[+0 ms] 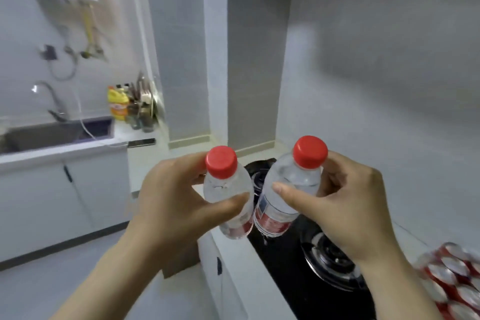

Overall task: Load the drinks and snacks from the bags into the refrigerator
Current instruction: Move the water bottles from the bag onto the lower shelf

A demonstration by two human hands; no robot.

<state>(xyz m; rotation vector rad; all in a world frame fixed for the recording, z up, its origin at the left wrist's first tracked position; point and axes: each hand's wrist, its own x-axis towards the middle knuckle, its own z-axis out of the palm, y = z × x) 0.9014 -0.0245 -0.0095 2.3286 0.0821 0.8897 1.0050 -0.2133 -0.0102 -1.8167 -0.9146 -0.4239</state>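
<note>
hands [168,197] [345,205] each wrapped around a red-capped bottle [228,189] [288,189], labels half hidden, cans [454,280] blurred, cut off

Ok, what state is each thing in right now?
Left hand: closed around the left bottle.
Right hand: closed around the right bottle.
Left bottle: capped, held upright in the air.
Right bottle: capped, tilted slightly, off the counter.
Stove burner: no flame visible.
Cans: on the counter, blurred.
Phone: flat on the counter.
</note>
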